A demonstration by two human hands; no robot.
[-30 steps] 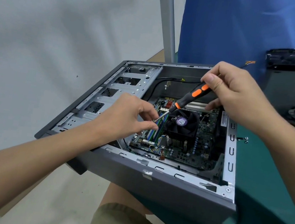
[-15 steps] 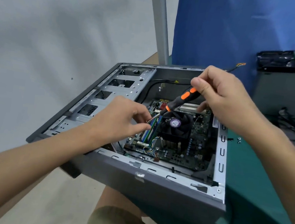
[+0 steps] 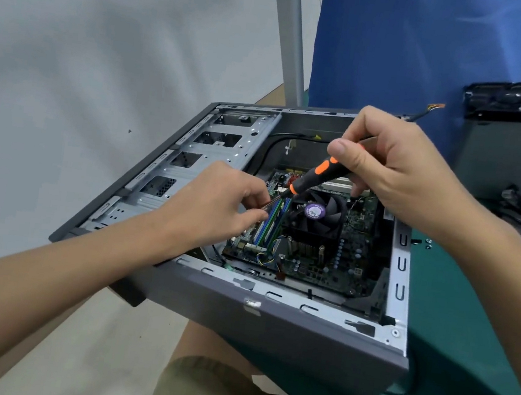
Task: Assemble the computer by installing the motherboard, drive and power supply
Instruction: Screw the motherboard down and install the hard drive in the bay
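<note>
An open grey computer case lies on its side on the green table. Inside it sits the motherboard, with a black fan and blue and green memory sticks. My right hand grips the black and orange screwdriver, which slants down to the left. My left hand pinches the metal shaft near its tip, at the board's left edge beside the memory sticks. The tip and whatever lies under it are hidden by my fingers.
The case's drive cage fills its left side. Loose screws lie on the green table right of the case. A second grey case with parts on top stands at the back right. A metal pole rises behind.
The view has shifted a little. My right hand and the screwdriver have edged down and left; my left hand keeps its pinch on the shaft.
</note>
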